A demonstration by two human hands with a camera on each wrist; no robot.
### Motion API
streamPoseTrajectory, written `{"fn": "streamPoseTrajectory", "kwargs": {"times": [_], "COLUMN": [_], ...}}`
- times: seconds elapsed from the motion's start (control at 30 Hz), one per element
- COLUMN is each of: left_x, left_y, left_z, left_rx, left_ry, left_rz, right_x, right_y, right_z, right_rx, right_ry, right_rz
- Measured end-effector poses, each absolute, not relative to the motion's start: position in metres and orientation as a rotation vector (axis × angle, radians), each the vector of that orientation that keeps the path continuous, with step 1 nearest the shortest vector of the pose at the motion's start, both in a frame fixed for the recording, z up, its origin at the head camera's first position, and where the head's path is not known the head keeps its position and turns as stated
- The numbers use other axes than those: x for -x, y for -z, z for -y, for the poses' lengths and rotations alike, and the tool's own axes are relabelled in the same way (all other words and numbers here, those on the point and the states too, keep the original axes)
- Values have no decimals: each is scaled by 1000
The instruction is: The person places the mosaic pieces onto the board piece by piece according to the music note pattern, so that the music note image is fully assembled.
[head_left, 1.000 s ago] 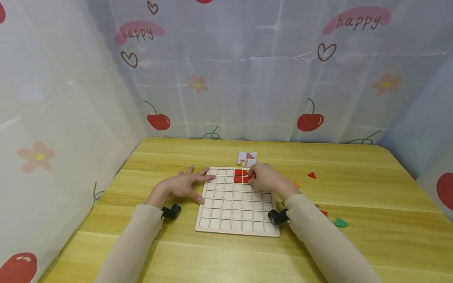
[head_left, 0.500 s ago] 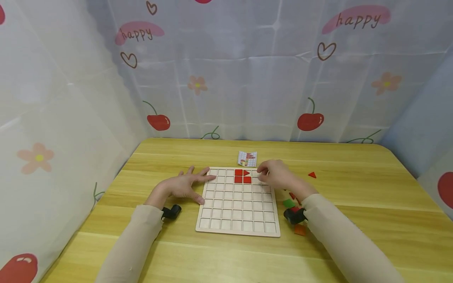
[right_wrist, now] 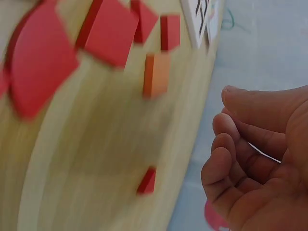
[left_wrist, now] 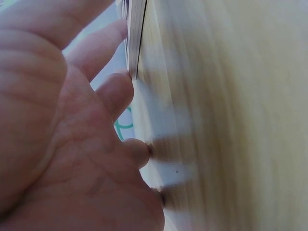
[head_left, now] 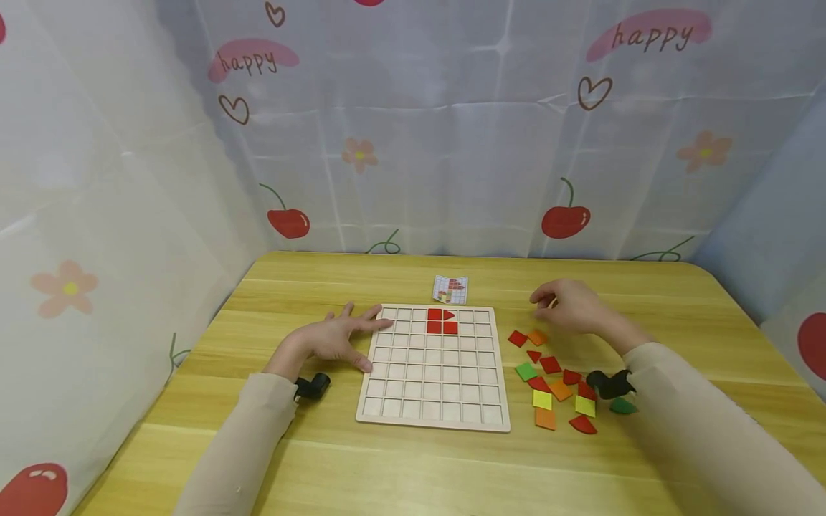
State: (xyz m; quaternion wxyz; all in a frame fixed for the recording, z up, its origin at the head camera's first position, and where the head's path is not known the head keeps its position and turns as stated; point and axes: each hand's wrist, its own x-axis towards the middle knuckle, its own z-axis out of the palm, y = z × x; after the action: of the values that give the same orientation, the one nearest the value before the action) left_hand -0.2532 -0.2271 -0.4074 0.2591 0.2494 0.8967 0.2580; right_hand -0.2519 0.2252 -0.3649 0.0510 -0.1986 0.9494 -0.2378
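Observation:
A square wooden grid board (head_left: 426, 390) lies on the table. Near its far edge sit three red square tiles (head_left: 435, 327) and a small red triangle tile (head_left: 448, 315) in its cells. My left hand (head_left: 332, 338) is spread at the board's left edge, thumb and index finger touching the rim; the left wrist view shows the board's side (left_wrist: 136, 38) by the fingertips. My right hand (head_left: 568, 307) is over the table right of the board, fingers loosely bent and holding nothing. In the right wrist view, a loose red triangle tile (right_wrist: 147, 181) lies on the table near that hand.
Several loose red, orange, yellow and green tiles (head_left: 560, 390) are scattered right of the board, some beneath the right wrist's black camera (head_left: 609, 385). A small printed pattern card (head_left: 450, 289) lies behind the board. A patterned curtain (head_left: 426, 201) hangs behind the table (head_left: 361, 473).
My right hand has left the red triangle on the board and moved right, past the board's edge, uncovering the scattered tiles. My left hand has stayed put.

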Motion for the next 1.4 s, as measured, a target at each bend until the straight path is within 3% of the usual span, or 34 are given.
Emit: {"fn": "streamPoseTrajectory", "kwargs": {"times": [0.5, 0.83, 1.4], "left_x": [252, 250, 251], "left_y": [404, 403, 403], "left_z": [225, 225, 225], "left_rx": [-649, -649, -631], "left_ry": [-745, -751, -752], "left_rz": [-2409, -2413, -2407], "right_x": [261, 266, 260], "right_y": [378, 399, 399], "right_z": [-291, -296, -296], "right_rx": [369, 305, 407], "right_ry": [709, 719, 740], "right_rz": [-2895, -2842, -2827]}}
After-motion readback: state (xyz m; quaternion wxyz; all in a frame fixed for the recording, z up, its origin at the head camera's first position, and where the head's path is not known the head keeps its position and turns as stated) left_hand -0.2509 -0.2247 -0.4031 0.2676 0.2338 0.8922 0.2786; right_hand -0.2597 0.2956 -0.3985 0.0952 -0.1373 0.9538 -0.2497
